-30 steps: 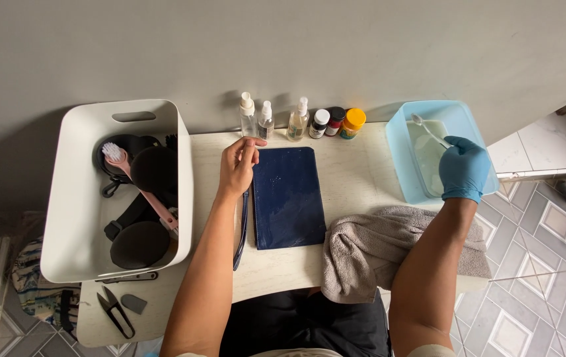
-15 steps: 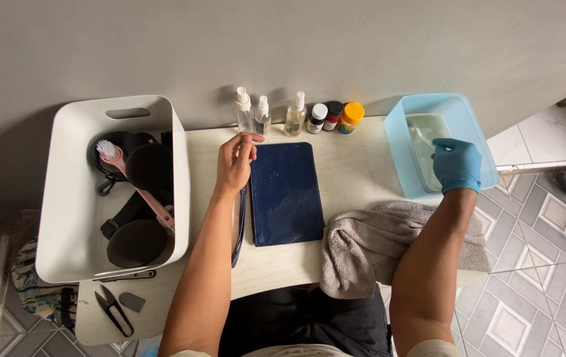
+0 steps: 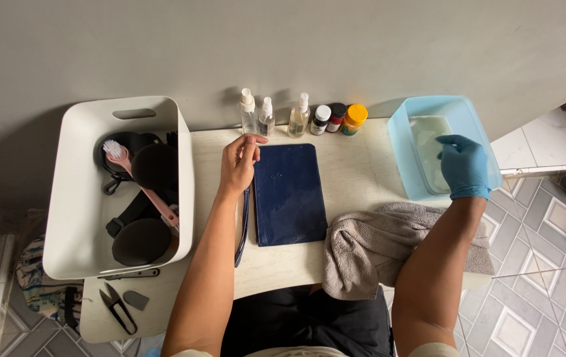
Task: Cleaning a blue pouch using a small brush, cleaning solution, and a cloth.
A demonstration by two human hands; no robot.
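My bare left hand (image 3: 240, 162) rests on the white tabletop with its fingertips touching the top left corner of a flat dark blue case (image 3: 289, 195); it holds nothing. A dark strap (image 3: 242, 228) runs along the case's left side under my forearm. My right hand (image 3: 462, 165), in a blue glove, is down inside a light blue plastic tub (image 3: 405, 142) at the table's right end. Its fingers are closed on the edge of a pale wet cloth (image 3: 428, 152) lying in the tub.
A grey towel (image 3: 369, 248) lies bunched at the front right. Three spray bottles (image 3: 266, 116) and small jars (image 3: 339, 118) line the wall. A white bin (image 3: 75, 218) with a brush and dark items stands left, with small snips (image 3: 117, 307) in front of it.
My right hand has lowered the pale cloth from above the tub down into it. My left hand has stayed at the case's corner.
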